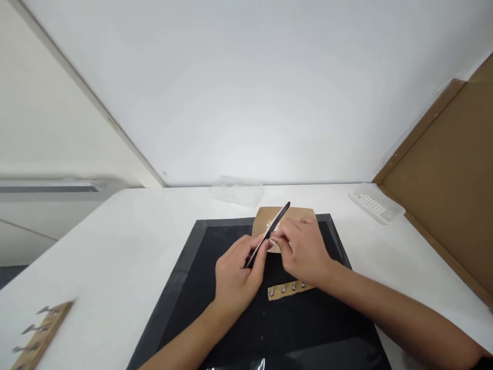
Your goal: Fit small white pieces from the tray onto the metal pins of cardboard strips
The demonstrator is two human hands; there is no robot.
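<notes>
A thin, dark, flat piece with a pale edge [281, 211] is tilted up and seen almost edge-on above a black mat [231, 318]. My left hand [241, 264] grips its lower end between thumb and fingers. Against its right side, the fingers of my right hand [302, 249] are pinched together. Something small and whitish shows at those fingertips, too small to name. Behind the hands, a brown card [264, 218] with small white bits on it lies at the mat's far edge. Close below my right wrist rests a tan strip [288, 290] bearing several metal studs.
At the left front stands a wooden strip [48, 329] with several metal pegs. A clear plastic tray [236, 191] lies at the back of the white table [127, 226]. Another clear tray [375, 204] with white slats sits at right, beside a cardboard panel [442, 180].
</notes>
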